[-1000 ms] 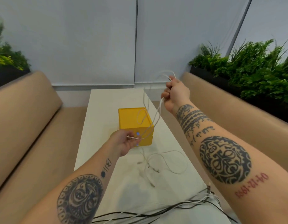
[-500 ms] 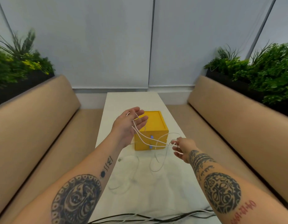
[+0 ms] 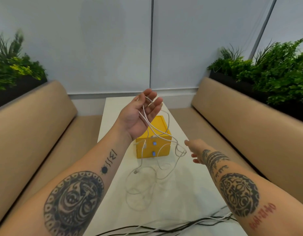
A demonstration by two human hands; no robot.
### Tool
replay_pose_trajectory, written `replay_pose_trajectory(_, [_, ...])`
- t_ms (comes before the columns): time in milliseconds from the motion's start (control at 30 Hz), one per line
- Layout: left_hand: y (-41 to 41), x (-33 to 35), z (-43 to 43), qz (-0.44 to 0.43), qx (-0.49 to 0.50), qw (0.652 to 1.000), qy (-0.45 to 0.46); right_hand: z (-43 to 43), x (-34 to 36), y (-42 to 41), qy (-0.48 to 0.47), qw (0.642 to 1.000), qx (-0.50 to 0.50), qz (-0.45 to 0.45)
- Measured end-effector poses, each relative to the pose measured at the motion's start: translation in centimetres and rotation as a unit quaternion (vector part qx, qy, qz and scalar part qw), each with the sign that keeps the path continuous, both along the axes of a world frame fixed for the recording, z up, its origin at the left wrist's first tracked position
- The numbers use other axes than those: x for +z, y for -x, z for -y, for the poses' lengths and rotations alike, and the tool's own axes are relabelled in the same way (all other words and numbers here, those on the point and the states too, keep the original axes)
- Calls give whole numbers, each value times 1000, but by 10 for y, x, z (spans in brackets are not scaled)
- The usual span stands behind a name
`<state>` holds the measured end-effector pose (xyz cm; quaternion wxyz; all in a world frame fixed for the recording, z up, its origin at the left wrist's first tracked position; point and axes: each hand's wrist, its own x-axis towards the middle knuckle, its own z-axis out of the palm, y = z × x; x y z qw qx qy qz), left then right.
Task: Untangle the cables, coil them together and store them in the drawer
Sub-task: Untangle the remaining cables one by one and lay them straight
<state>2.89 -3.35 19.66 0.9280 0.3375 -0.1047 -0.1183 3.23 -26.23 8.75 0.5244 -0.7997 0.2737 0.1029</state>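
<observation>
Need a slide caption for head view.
Raised left hand, palm up, carries a white cable looping down toward the right hand, over a yellow drawer box on a white table.

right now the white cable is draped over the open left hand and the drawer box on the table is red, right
Not quite: the drawer box is yellow, not red. The head view shows it on the table, and the white cable is indeed draped over the open left hand.
</observation>
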Motion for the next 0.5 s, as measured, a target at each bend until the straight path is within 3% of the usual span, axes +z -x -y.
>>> replay_pose_trajectory(67, [-1, 5, 2, 10, 0, 1000, -9, 0, 10, 1, 53, 998, 30, 22])
replay_pose_trajectory(200, [-1, 3, 6, 14, 3, 998, -60, -22, 29, 1, 24, 989, 98, 104])
replay_pose_trajectory(300, [-1, -4, 10, 21, 2, 996, -92, -43, 41, 4, -145, 976, 141, 84])
replay_pose_trajectory(367, [-1, -10, 11, 25, 2, 994, -104, -51, 46, 4, -267, 947, 170, 56])
replay_pose_trajectory(500, [2, -22, 8, 16, -20, 994, -104, -65, 46, 6, -420, 894, 155, 8])
